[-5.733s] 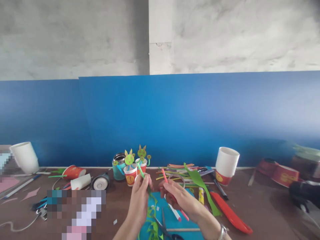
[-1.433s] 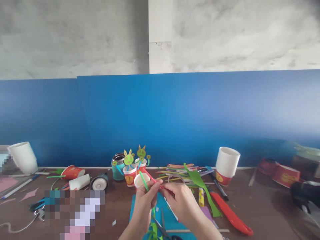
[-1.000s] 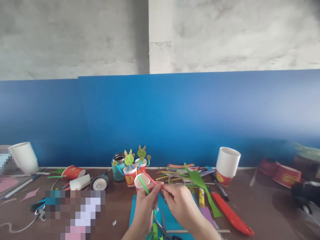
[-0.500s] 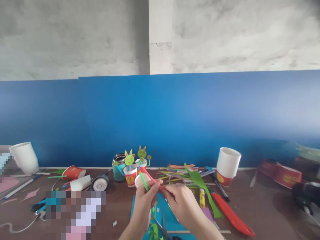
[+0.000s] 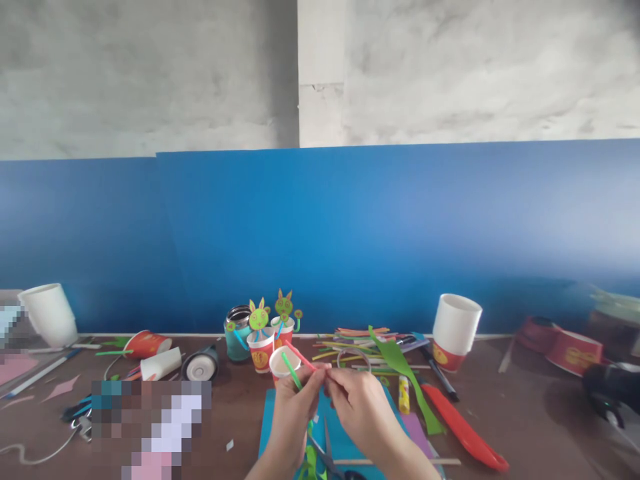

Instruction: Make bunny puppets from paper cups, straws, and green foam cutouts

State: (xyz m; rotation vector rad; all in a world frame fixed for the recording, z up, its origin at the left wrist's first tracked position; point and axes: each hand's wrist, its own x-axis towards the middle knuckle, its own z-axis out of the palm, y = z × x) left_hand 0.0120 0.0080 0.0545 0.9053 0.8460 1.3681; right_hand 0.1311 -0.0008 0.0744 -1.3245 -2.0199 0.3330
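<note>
My left hand is closed around a green straw and a red straw, which stick out up and to the left from its fingers. Fingertips of my right hand meet those of the left in a pinch at the lower end of the red straw. Just behind the left hand stands a white paper cup. Two red-and-white cups with green rabbit-faced figures, a nearer one and a farther one, stand beyond it. Beneath both hands lie a blue sheet and scissors.
A teal flask stands behind the figures. Colored strips, green paper, a glue stick, a red-handled tool and stacked cups are at right. Left are a tipped red cup and a black lid.
Both hands have shifted slightly, and their fingertips are now pressed closer together at the red straw. Less of the red straw's lower end shows, and more of the white cup is visible.
</note>
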